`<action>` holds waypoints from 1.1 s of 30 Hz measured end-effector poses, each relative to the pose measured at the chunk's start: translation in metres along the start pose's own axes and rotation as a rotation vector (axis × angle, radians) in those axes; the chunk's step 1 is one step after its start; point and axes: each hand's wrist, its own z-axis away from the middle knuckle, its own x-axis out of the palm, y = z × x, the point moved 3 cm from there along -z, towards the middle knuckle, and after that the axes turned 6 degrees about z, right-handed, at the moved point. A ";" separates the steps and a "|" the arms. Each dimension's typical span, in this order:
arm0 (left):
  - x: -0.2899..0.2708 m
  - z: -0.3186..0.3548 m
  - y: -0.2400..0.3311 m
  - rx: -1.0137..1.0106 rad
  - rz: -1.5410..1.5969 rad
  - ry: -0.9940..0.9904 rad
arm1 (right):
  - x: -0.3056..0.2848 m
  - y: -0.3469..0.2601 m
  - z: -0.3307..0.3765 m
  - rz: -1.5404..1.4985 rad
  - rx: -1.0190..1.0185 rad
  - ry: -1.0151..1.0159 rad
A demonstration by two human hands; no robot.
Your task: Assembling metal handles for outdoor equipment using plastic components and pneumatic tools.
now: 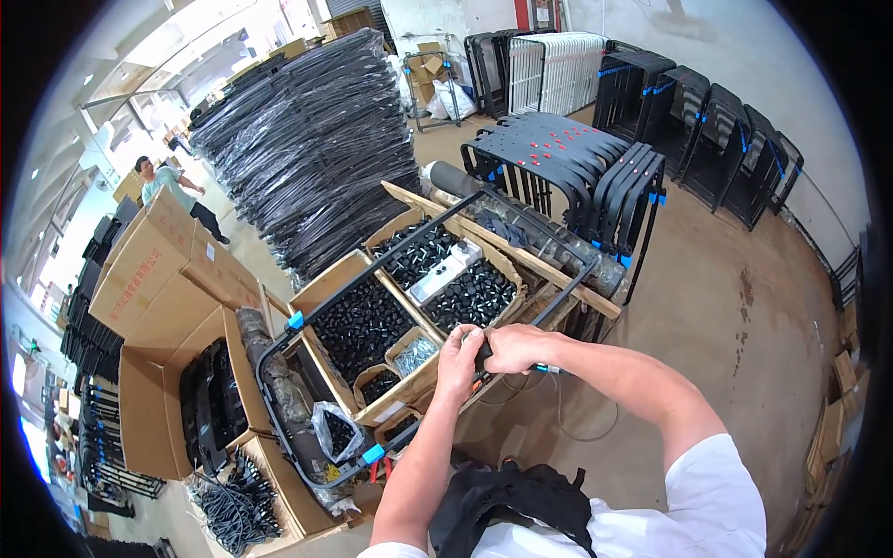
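Note:
My left hand (456,358) is closed at the front edge of the wooden boxes, beside my right hand. What its fingers hold is hidden. My right hand (517,350) is wrapped around a dark hand tool (483,355) with a blue-tipped end and a thin hose. A black tubular metal frame (419,234) with blue clips lies across the boxes, its near side passing by my hands. Beneath it, a divided wooden box (316,296) holds black plastic caps (358,321), black-headed bolts (470,296) and a small tray of silver screws (415,355).
A clear bag of black parts (337,432) and an open carton (149,409) stand left, with bundled black cables (237,502) nearby. Wrapped black stock (307,139) towers behind. Black frames (549,153) stack far right. A co-worker (167,186) stands far left. The hose (595,435) loops at right.

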 end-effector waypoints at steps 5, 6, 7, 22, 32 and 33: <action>0.003 0.003 -0.001 0.055 -0.043 0.074 | 0.001 0.010 -0.018 0.025 -0.096 -0.017; -0.002 0.003 -0.002 0.057 -0.065 0.099 | -0.004 0.011 -0.022 0.081 -0.109 -0.049; 0.001 0.002 0.002 0.027 -0.060 0.095 | -0.006 0.011 -0.024 0.077 -0.107 -0.044; 0.008 0.017 -0.002 0.019 0.021 0.022 | 0.007 0.023 -0.022 0.141 -0.171 -0.101; 0.013 0.020 -0.010 0.026 -0.041 0.029 | 0.023 0.030 -0.010 0.056 -0.111 -0.047; 0.012 0.019 -0.012 0.018 -0.053 0.038 | 0.025 0.031 -0.011 0.055 -0.112 -0.043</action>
